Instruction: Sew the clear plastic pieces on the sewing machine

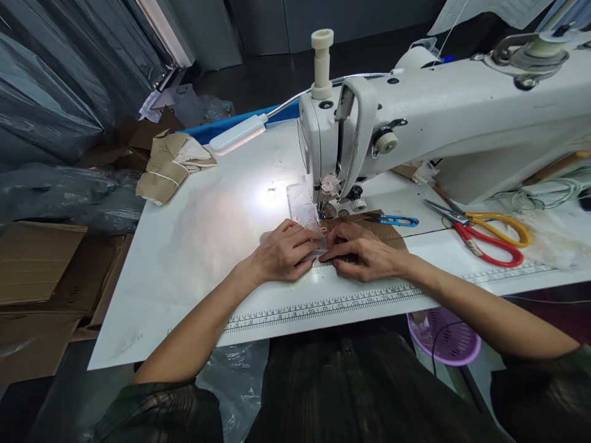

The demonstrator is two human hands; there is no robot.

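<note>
Both hands rest on the white table in front of the sewing machine (318,141). My left hand (290,251) is closed over a small translucent piece (315,242) just before the needle area, fingers bent and together. From the right, my right hand (362,252) meets it with thumb and fingers drawn together at the edge of the same piece; what they pinch is too small to make out. A brown sheet (390,235) lies beside and partly under my right hand. Blue thread snips (399,220) rest on that sheet.
Scissors with red and yellow handles (489,237) lie at the right. A lamp (237,134) lights the table's left part. A tied bundle (168,166) sits at the back left edge. A ruler strip (323,306) runs along the front. A purple basket (446,338) stands below.
</note>
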